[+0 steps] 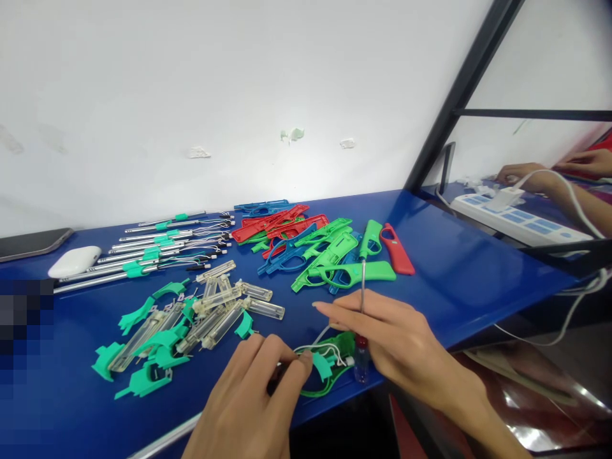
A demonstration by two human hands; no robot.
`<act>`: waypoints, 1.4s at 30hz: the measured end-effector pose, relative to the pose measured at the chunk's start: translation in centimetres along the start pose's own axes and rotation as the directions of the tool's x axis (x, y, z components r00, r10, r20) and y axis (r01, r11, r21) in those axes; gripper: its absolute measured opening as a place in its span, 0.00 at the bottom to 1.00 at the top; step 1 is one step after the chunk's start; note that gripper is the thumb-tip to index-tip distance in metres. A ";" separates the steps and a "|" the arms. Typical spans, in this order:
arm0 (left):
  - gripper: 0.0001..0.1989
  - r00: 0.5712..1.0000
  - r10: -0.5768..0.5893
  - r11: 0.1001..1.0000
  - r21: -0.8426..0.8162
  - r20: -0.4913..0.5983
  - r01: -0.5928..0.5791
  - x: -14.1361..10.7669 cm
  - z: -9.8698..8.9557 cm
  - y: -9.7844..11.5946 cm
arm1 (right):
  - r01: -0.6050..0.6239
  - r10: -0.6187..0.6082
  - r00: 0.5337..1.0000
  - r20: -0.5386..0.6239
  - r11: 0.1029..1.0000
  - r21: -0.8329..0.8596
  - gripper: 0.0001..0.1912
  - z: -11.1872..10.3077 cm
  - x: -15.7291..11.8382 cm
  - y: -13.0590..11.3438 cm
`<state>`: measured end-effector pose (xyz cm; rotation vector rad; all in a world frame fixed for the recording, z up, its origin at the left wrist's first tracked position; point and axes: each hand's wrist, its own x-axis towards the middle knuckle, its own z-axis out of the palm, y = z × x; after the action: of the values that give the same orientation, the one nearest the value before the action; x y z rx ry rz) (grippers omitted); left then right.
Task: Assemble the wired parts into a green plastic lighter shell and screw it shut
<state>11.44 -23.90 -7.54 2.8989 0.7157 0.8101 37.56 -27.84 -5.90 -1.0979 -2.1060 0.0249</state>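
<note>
A green casing [345, 344] at the near edge cradles white wires [338, 351] and a teal trigger [324, 366]; the left hand [253, 392] curls against it, pinch unclear; the right hand [406, 335] clasps a screwdriver [362, 368].

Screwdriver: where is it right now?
Right of centre in the head view, the screwdriver is in the right hand, shaft pointing up, its clear handle just right of the open green shell.
</note>
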 end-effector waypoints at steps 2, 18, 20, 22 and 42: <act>0.19 1.000 0.016 1.000 -0.006 -0.021 -0.016 0.1 0.0 0.1 | -0.016 0.017 1.000 -0.003 1.000 0.009 0.33 0.1 -0.1 0.0; 0.22 0.997 0.045 0.999 0.020 -0.070 -0.043 0.4 -0.2 0.1 | -0.171 0.146 0.983 0.113 0.949 0.264 0.35 -0.3 -0.2 0.0; 0.21 0.995 0.047 0.999 0.020 -0.090 -0.046 0.4 -0.3 0.2 | -0.151 0.133 0.988 0.082 0.953 0.264 0.33 -0.2 -0.1 -0.1; 0.22 0.994 0.054 0.998 0.025 -0.094 -0.052 0.4 -0.3 0.2 | -0.138 0.126 0.990 0.062 0.954 0.265 0.32 -0.1 0.0 -0.2; 0.22 0.995 0.076 0.997 0.029 -0.067 -0.074 -0.3 -0.1 -0.1 | -0.202 0.231 0.971 -0.064 0.933 0.299 0.23 -0.9 -0.6 -0.1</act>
<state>11.15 -23.93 -7.60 2.9509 0.6306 0.9180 38.27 -28.60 -5.61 -1.1206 -1.8145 0.3683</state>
